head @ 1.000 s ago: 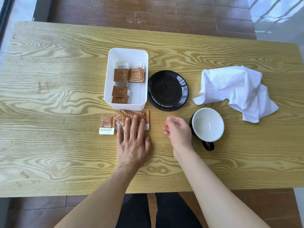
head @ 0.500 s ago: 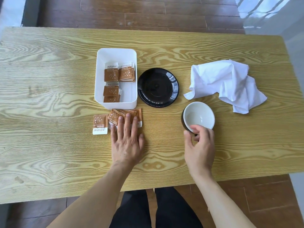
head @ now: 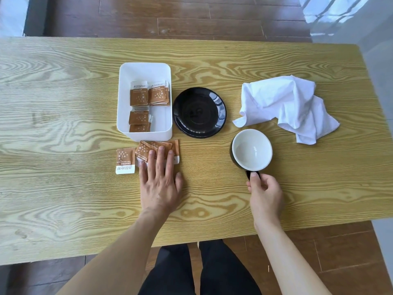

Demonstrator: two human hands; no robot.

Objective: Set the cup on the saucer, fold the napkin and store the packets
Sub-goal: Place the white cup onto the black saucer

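I see a wood-grain worktop point(head: 63, 199) carrying a white bin point(head: 167, 122), black saucer point(head: 199, 112), cup point(head: 252, 150), crumpled white napkin point(head: 285, 105) and loose brown packets point(head: 125, 160).

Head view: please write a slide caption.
Right hand pinches the cup handle beside the saucer; left hand covers loose packets.

A home or café-style room, at a table laid for coffee.
A wood-grain table point(head: 63, 103) stands on dark plank floor point(head: 170, 18); at 12 o'clock a black saucer point(head: 199, 112), at 11 a white bin point(head: 144, 70) of packets point(head: 139, 93), at 2 a crumpled napkin point(head: 282, 103).
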